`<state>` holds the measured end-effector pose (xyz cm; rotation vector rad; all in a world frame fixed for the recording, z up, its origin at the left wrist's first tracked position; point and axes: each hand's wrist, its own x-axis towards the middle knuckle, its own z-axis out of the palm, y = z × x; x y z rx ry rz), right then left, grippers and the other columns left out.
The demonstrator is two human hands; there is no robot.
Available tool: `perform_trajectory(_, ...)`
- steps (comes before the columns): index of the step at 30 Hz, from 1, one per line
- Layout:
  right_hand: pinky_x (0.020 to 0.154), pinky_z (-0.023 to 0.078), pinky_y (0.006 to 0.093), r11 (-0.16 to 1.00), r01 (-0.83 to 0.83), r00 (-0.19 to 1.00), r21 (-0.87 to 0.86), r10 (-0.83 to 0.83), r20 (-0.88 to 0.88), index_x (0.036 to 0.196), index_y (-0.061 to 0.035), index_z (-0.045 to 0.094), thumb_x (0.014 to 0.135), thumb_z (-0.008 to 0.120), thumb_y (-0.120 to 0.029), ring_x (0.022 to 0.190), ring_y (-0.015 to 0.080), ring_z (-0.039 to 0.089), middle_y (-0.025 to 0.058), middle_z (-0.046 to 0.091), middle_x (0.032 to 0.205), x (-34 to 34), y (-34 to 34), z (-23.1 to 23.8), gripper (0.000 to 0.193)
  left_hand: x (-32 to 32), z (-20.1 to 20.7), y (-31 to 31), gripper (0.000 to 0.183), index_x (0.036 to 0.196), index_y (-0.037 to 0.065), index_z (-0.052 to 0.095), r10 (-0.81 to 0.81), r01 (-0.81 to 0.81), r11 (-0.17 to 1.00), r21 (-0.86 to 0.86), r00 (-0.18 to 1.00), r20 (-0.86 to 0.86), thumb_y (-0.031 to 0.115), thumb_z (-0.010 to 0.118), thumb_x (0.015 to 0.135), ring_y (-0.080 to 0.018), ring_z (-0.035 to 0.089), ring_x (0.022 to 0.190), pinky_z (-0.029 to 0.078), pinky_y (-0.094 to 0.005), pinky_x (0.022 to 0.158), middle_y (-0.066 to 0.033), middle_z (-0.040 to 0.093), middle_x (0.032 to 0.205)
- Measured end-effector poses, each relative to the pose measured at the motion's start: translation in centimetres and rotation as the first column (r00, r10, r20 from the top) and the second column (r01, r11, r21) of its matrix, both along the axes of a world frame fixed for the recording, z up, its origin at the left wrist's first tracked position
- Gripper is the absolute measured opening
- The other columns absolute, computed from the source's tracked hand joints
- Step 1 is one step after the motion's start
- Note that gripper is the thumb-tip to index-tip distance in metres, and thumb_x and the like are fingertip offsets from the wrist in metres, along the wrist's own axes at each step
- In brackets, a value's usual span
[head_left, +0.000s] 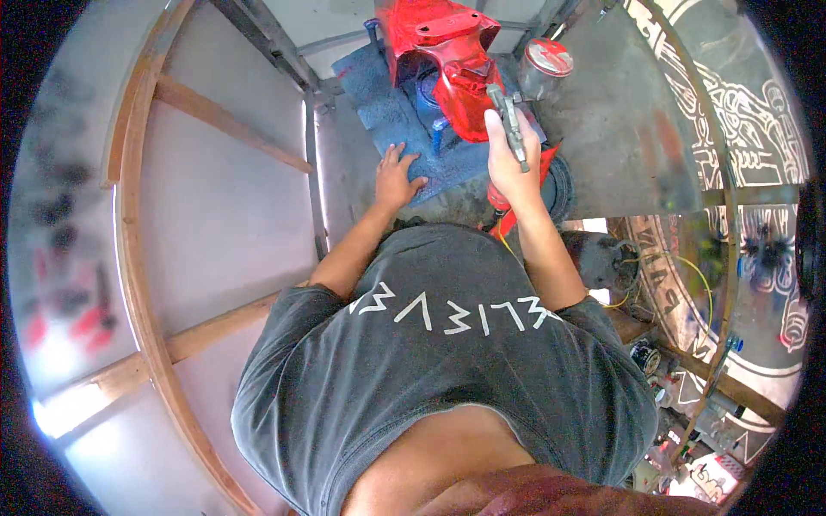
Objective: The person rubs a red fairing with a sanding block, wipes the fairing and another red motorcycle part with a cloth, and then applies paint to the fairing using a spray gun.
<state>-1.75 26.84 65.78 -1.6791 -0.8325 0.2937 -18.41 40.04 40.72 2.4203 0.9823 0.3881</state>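
Observation:
My right hand [514, 162] is wrapped around a metal spray gun [511, 116], with a red part below the grip and a thin yellow hose trailing back along my forearm. Just beyond the gun stands a glossy red moulded panel [469, 96], curved and with holes near its top. It rests over a blue support [428, 90] that is partly hidden. My left hand [397, 177] lies with fingers spread on the near left edge of a worn blue mat [372, 95], apart from the panel.
A lidded tin [545, 70] with red smears stands right of the panel. Beside my right wrist are another red piece [549, 160] and a dark round rim [561, 189]. A wood-framed pale wall [224, 172] closes the left; a yellow hose [701, 273] and clutter lie right.

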Motion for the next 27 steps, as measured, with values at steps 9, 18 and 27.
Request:
perform_trajectory(9,0.069,0.047,0.0343,0.999,-0.027,0.999,0.03,0.026,0.039,0.102,-0.0012,0.067,0.102,0.066,-0.027,0.072,0.0126,0.053,0.0057,0.058,0.074,-0.3,0.5,-0.9,0.026,0.3,0.0,-0.6,0.065,0.131,0.017,0.069,0.005,-0.006,1.0,0.022,0.999,0.032,0.04,0.089,0.073,-0.0401,0.038,0.149,0.035,-0.0551,0.117,-0.0172,0.046,0.158)
perform_trajectory(18,0.065,0.049,0.0374,0.992,0.071,0.995,0.107,-0.077,0.059,0.098,-0.0007,0.069,0.1,0.069,-0.029,0.065,0.0163,0.056,0.0108,0.062,0.071,1.6,0.2,-2.1,0.029,1.8,2.0,-1.5,0.065,0.125,0.017,0.072,0.006,-0.006,0.998,0.056,1.0,0.009,0.044,0.091,0.069,-0.038,0.047,0.134,0.036,-0.0564,0.114,-0.0175,0.056,0.141)
perform_trajectory(27,0.072,0.048,0.0293,0.999,-0.021,1.0,0.035,0.02,0.018,0.106,0.0014,0.069,0.102,0.066,-0.024,0.075,0.0106,0.053,0.0017,0.06,0.079,1.6,0.1,-0.5,0.026,2.7,1.8,-2.4,0.06,0.126,0.02,0.073,-0.033,0.034,0.993,0.11,0.999,-0.01,0.043,0.088,0.073,-0.0368,0.048,0.131,0.035,-0.0574,0.113,-0.0157,0.056,0.139)
